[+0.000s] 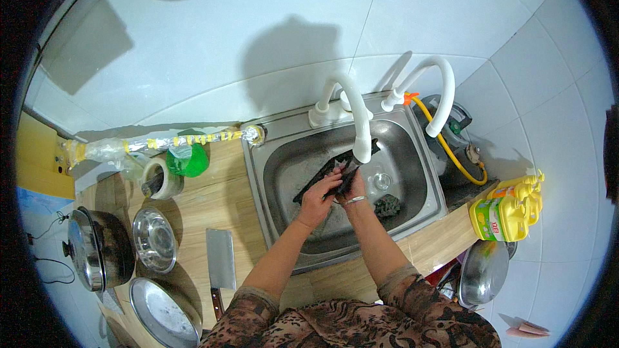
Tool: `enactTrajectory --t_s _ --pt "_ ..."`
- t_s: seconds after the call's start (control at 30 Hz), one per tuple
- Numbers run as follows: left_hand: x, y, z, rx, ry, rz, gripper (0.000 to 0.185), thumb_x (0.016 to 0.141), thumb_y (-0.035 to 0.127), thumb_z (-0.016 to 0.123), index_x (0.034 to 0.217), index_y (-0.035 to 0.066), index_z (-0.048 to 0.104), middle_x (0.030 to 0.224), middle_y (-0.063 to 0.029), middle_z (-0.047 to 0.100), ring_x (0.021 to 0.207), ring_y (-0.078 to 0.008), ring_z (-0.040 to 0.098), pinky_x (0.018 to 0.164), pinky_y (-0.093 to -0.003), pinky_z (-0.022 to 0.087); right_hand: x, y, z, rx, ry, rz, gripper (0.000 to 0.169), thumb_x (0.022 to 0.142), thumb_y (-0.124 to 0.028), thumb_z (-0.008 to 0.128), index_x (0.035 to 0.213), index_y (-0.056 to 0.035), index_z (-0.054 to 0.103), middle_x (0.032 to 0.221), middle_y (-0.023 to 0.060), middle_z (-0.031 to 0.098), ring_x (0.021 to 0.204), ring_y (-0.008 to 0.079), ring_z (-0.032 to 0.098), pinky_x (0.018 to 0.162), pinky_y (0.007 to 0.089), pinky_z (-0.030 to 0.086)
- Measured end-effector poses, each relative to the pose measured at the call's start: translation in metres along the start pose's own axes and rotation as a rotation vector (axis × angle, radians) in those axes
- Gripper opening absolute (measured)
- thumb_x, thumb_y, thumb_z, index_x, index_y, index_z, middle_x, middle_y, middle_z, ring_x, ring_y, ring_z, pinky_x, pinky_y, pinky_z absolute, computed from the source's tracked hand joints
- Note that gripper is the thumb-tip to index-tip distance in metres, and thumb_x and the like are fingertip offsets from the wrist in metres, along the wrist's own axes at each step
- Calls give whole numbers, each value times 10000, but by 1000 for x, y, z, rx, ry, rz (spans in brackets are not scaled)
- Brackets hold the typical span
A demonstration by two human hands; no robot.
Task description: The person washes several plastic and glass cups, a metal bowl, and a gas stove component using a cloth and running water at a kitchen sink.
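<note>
Both hands are low in the stainless steel sink (417,179), under the spout of a white gooseneck faucet (360,121). A dark, wet-looking piece of cloth or similar sheet (319,176) lies between them and stretches to both sides. My left hand (317,198) rests on it from the left, fingers fairly straight. My right hand (354,188), with a bracelet at the wrist, is at its right side, the fingers partly hidden behind it. A crumpled dark scouring pad or cloth (387,206) lies on the sink floor, below the drain (381,181).
Left on the wooden counter are a cleaver (220,258), steel bowls (154,239), a lidded pot (99,249) and a green bottle (191,160). A second white faucet (442,87), a gas cylinder (428,150) with yellow hose and yellow detergent bottles (498,217) stand right.
</note>
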State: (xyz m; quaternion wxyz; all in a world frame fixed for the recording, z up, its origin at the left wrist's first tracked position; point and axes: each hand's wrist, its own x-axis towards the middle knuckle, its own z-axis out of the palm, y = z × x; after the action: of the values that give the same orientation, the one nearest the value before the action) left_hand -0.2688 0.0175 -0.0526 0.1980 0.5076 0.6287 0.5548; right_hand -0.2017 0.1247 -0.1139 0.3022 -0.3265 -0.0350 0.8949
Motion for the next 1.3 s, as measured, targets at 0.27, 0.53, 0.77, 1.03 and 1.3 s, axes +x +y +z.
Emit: enactTrajectory --t_s 0.27,0.53,0.77,1.03,1.3 --pt "-11 -32 -1 124 172 -334 236 718 20 525 953 45 521 942 -127 545 857 -297 527 701 -359 430 15 16 11 -42 125 -141 317 852 -360 374 744 -70 443 640 69 474 616 216 477 610 331 429" --pt "-13 -57 -3 384 203 -546 199 691 56 563 887 89 553 775 -136 579 737 -333 539 631 -394 427 15 24 18 -251 14 -196 303 844 -354 406 849 -61 483 789 88 542 762 236 513 718 343 408" --pt "-18 -124 -12 293 437 -528 206 650 -5 558 844 63 569 752 -153 582 725 -328 560 622 -368 442 29 20 13 -572 -18 147 176 849 -224 424 966 -107 485 985 49 529 909 202 489 778 379 401" --pt "-7 -103 -36 436 439 -428 227 635 -35 563 859 7 559 781 -179 584 760 -321 570 663 -341 446 47 10 24 -1116 -89 243 234 803 -246 487 945 -59 492 870 67 557 755 182 538 654 299 435" --pt "-10 -186 -32 244 486 -607 319 705 36 569 1003 -46 493 886 -204 564 826 -324 546 684 -359 448 55 -22 48 -1437 -48 89 245 783 -245 505 903 -33 535 757 42 583 618 111 528 478 219 381"
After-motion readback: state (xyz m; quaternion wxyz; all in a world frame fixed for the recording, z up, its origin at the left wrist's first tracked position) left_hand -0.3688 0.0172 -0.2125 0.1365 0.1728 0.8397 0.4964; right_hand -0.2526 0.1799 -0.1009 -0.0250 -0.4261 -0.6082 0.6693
